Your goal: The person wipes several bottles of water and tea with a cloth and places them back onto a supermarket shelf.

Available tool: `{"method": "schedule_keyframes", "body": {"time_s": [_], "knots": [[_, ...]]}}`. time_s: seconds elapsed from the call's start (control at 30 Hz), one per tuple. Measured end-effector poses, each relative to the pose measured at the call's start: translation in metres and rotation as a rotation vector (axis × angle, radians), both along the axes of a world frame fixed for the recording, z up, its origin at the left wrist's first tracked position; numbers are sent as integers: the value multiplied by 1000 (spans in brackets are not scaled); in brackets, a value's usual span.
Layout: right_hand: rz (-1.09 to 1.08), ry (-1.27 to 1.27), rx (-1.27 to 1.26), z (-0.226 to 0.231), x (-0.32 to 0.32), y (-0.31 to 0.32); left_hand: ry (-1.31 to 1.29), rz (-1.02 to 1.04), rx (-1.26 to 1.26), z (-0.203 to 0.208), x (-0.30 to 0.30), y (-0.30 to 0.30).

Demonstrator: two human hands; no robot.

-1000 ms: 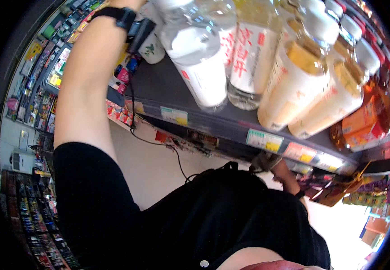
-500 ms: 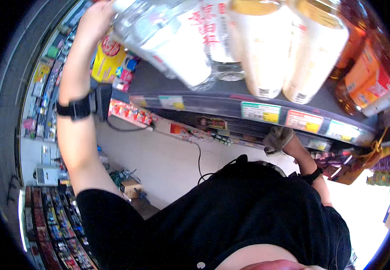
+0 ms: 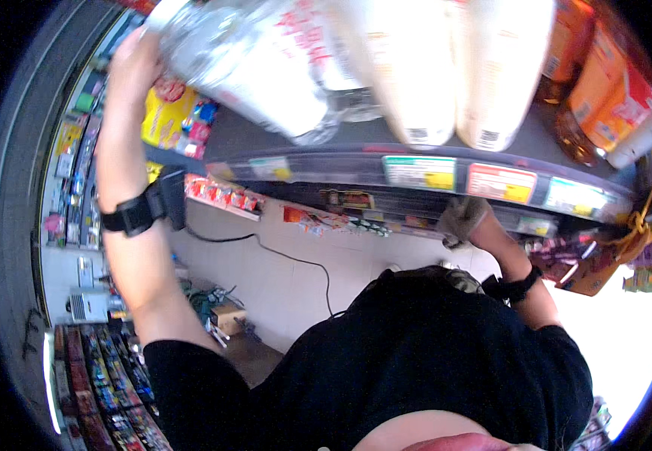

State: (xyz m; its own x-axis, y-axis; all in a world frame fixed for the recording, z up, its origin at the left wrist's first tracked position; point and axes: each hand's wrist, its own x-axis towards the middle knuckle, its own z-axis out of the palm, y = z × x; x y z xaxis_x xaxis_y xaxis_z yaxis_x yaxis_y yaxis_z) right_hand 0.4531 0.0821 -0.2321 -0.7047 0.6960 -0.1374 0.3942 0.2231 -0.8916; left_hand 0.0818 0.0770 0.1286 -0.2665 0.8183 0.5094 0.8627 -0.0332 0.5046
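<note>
My left hand (image 3: 135,64) is raised at the upper left, closed at the neck end of a large clear plastic bottle (image 3: 254,79) with a white label. The bottle leans to the left on the shelf (image 3: 239,139), its base near the shelf front. My right hand (image 3: 487,228) is lower, just below the shelf's front edge, closed around a crumpled grey-beige cloth (image 3: 457,219). Most of its fingers are hidden by the cloth. Beside the tilted bottle stand cream-coloured bottles (image 3: 416,75), close together.
Orange-labelled bottles (image 3: 600,90) stand at the shelf's right end. Price tags (image 3: 420,172) line its front edge. A yellow package (image 3: 166,116) lies beyond my left forearm. A black cable (image 3: 296,259) hangs from my left wrist strap (image 3: 142,210). Stocked shelves (image 3: 108,376) are at the lower left.
My left hand has shifted slightly left and down in the picture, still at the bottle's neck. The shelf and bottles also shift left with the view. My right hand keeps the cloth.
</note>
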Motion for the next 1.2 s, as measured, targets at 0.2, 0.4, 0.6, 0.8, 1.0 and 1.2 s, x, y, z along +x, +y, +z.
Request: {"method": "schedule_keyframes", "body": {"time_s": [0.2,0.4,0.6,0.8,1.0,1.2], "knots": [[-57,244,73,25,-27,-23,-232,-206,181,-43,0,-39],[-90,143,400,116,-93,-62,-26,-714,297,-126,12,-99],[-153,160,576,171,-172,-90,80,-929,58,-212,5,-129],[-301,369,756,178,-178,-106,-210,-867,140,-227,-31,-125],[12,29,770,206,-220,-112,-739,-828,-76,-204,-71,-129],[-23,-7,736,185,-229,-94,-1608,-1138,380,-166,-71,-131]]}}
